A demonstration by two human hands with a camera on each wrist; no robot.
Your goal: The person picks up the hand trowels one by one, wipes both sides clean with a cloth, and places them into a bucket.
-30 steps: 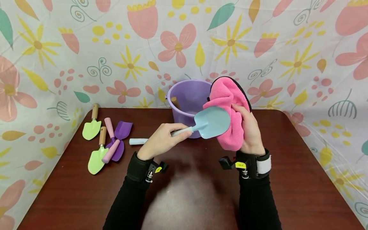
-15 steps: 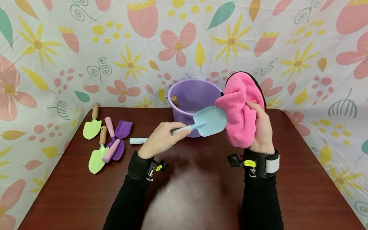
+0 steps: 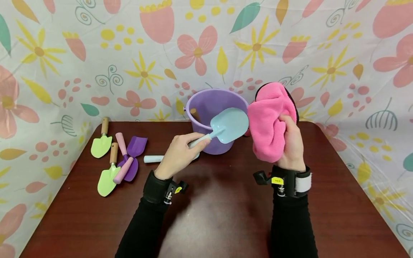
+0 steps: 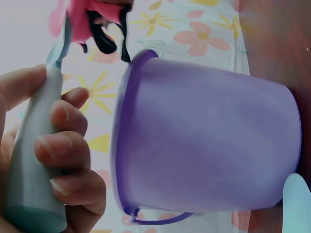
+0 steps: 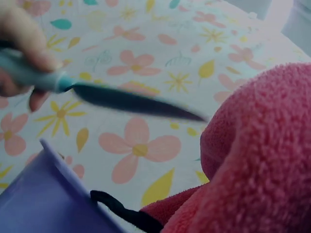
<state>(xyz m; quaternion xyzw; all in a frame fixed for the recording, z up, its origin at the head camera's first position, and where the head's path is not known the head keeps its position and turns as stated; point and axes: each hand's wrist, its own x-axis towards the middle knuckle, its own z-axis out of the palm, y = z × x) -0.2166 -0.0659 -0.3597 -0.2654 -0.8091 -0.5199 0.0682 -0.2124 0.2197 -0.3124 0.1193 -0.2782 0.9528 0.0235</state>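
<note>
Head view: the left hand (image 3: 178, 154) has its fingers curled round the handle of the blue shovel (image 3: 226, 126), which looks light, stiff and smooth. The right hand (image 3: 292, 143) grips a bunched pink cloth (image 3: 267, 122), soft and easy to hold anywhere.

Blue trowel (image 3: 228, 125) lifted off pink cloth (image 3: 269, 122), toward bucket (image 3: 213, 107).

Two green trowels (image 3: 102, 160), two purple scoops (image 3: 134, 154), two blue shovels (image 3: 226, 126), one bucket (image 3: 211, 107), one cloth (image 3: 269, 122).

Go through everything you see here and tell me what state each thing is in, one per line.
Light blue shovel: held by left hand, lifted, blade over the bucket.
Pink cloth: bunched, gripped by right hand.
Purple bucket: upright, a wooden handle inside.
Green shovels: lying flat.
Purple shovels: lying crossed.
</note>
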